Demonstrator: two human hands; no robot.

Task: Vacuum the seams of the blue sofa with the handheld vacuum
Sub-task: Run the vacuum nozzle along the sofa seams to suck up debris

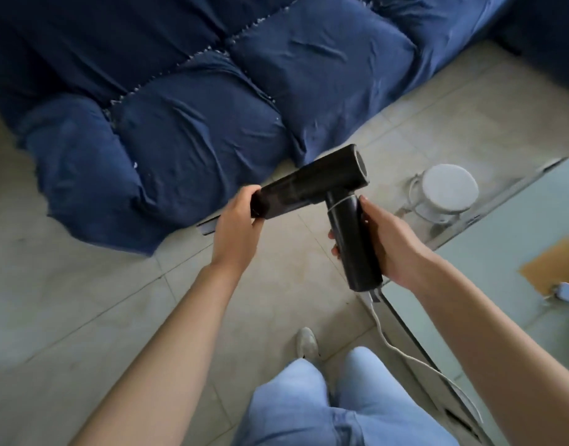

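Two hands: both up on the handheld vacuum (325, 185), mid-air above the tiled floor (83, 300), just in front of the blue sofa (186, 123).
Sofa: far left and across the top, deep blue cloth, soft and creased, plump cushions split by seams (167, 78) dotted with pale specks.
Left hand (236, 226): forearm bare and reaching forward, wrist straight; the grip is closed round the front end of the barrel, thumb on top, fingers curled underneath.
Vacuum: matte black, T-shaped; a round barrel lying tilted, its rear cap up to the right, and a cylindrical handle dropping from it.
Right hand (379, 243): palm against the handle's right side, thumb laid up along it, fingertips wrapping round from behind; a firm grip on the handle.
Cord (405, 352): thin, white, trailing from the handle's foot and curving down to the right.
Worktop (534, 226): pale, glassy, at the right edge, a brown cardboard piece (547, 268) lying on it.
Round white object (449, 191): smooth, disc-topped, right of the vacuum.
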